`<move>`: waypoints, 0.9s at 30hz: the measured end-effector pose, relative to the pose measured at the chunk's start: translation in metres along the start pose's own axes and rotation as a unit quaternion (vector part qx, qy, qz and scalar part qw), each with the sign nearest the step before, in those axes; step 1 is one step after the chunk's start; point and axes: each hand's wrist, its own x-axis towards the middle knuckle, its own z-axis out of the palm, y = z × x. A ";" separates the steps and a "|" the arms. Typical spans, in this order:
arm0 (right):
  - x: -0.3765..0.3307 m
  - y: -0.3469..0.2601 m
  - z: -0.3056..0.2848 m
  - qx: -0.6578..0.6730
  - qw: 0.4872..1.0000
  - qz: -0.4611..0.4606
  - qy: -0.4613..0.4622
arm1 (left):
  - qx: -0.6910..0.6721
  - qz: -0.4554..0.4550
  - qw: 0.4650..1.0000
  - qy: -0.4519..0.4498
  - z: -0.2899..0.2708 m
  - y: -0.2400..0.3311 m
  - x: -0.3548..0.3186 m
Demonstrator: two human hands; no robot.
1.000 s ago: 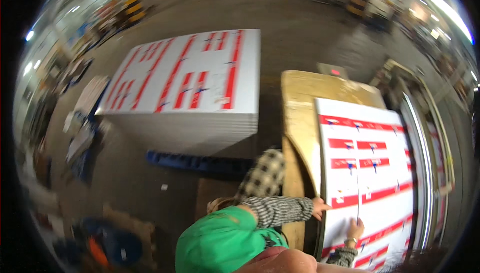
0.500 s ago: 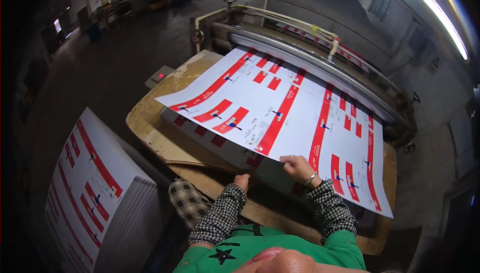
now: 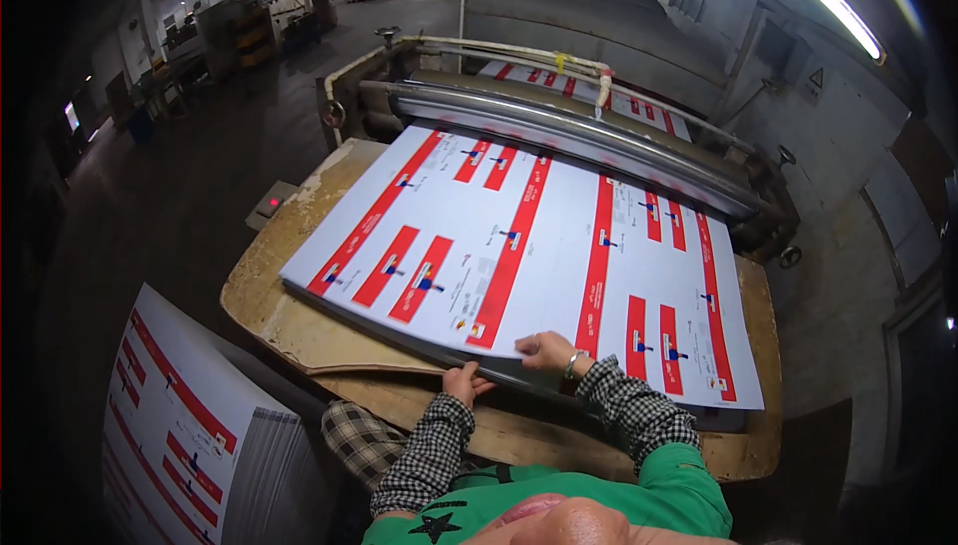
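Observation:
A large white printed sheet point(image 3: 564, 266) with red bands and blue marks lies over a dark glossy plate point(image 3: 379, 337), its far end passing under a metal roller point(image 3: 559, 142). At the sheet's near edge, my right hand point(image 3: 549, 350) pinches it between thumb and fingers, a bracelet on the wrist. Just left of it and lower, my left hand point(image 3: 463, 383) is closed at the near edge of the plate, its fingers partly hidden. A worn wooden board point(image 3: 261, 290) spreads beneath the plate.
A tall stack of similar printed sheets point(image 3: 150, 425) stands at the lower left. Pale piping point(image 3: 479, 43) and handwheels point(image 3: 788, 258) frame the roller machine. Another printed sheet point(image 3: 599, 98) shows beyond the roller. A small box with a red light point(image 3: 271, 204) sits left of the board.
The sheet's raised near edge has come down over the plate, covering most of it. My right hand has lowered with it, still pinching. My left hand stays by the plate's edge. The view has shifted.

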 end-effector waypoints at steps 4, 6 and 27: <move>0.035 0.016 -0.007 -0.063 0.966 0.140 0.209 | -0.001 0.007 0.999 -0.033 0.000 -0.003 -0.002; 0.033 0.009 0.006 -0.133 0.983 0.028 0.120 | -0.004 0.019 0.999 -0.028 -0.002 -0.004 0.002; -0.042 -0.063 -0.011 0.071 0.994 0.041 0.071 | 0.190 0.072 0.970 0.132 -0.009 -0.012 0.014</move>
